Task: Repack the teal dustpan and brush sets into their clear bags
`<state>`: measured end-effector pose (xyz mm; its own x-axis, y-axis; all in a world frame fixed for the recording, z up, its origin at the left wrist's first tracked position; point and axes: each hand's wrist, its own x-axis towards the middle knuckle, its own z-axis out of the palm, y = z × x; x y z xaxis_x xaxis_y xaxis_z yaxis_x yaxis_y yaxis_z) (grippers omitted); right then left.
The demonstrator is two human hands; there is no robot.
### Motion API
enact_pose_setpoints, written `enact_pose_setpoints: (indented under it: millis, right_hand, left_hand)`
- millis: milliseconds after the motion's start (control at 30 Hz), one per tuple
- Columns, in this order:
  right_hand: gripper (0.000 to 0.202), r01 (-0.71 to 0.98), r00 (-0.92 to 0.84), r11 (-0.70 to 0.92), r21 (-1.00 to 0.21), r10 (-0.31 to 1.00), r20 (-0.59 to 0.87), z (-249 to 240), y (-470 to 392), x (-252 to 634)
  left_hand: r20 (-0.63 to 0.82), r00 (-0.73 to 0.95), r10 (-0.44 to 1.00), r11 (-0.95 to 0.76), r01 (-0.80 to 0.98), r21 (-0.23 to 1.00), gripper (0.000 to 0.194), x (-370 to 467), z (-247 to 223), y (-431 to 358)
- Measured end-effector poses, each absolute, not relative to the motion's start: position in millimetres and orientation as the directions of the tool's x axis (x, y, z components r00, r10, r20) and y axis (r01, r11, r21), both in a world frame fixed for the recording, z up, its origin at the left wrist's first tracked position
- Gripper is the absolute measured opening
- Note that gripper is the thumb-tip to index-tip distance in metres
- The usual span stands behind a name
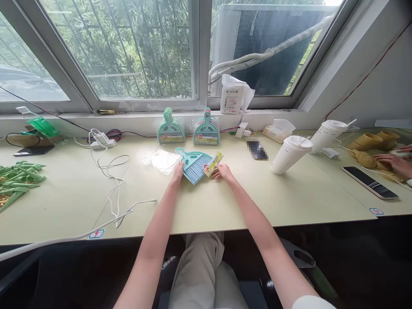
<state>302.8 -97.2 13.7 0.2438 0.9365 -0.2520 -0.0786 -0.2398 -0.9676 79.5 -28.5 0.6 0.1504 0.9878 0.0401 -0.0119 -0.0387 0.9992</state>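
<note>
My left hand [178,173] is closed on the left edge of a small teal dustpan [189,155] with a brush [197,168] nested in it, bristles toward me. Between the fingers of my right hand [222,172] is a yellow-green printed card [213,164], which overlaps the right corner of the brush. Crumpled clear plastic bags [162,161] lie just left of the dustpan. Two wrapped dustpan-and-brush packs, one on the left [171,127] and one on the right [206,128], stand upright against the wall beneath the window.
White cables [117,180] and a power strip [103,140] lie to the left, near folded green pieces [21,180]. Two white lidded cups [291,155], a blurred phone [257,150] and another phone [370,182] are to the right. Another person's hand [394,163] touches tan items at the far right.
</note>
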Motion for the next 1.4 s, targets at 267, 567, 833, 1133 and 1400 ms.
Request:
enact_pose_setpoints:
  millis: [267,567,833,1133,1400]
  right_hand:
    - [0.066,-0.073,0.589,-0.074,-0.995,0.802,-0.103,9.7,-94.9,317.8]
    - [0.039,0.893,0.134,0.104,-0.438,0.868,0.478,24.3,-121.4,270.9]
    - [0.035,0.965,0.008,0.119,-0.235,0.879,0.477,29.8,-128.5,253.9]
    - [0.030,0.927,0.177,0.009,-0.376,0.872,0.456,23.7,-123.5,255.1]
    - [0.032,0.779,0.274,0.069,-0.623,0.856,0.437,20.3,-110.5,266.7]
  left_hand:
    - [-0.060,0.300,0.952,0.047,0.050,0.998,0.039,83.2,7.3,-37.3]
    - [0.091,0.427,0.899,-0.170,0.149,0.974,0.044,96.6,11.7,-50.7]
    - [0.204,0.439,0.875,-0.324,0.218,0.921,0.038,109.8,14.1,-62.0]
    - [0.240,0.432,0.870,-0.371,0.251,0.894,0.038,115.7,11.5,-64.0]
    - [0.148,0.566,0.811,-0.306,0.194,0.932,0.040,109.9,13.3,-57.7]
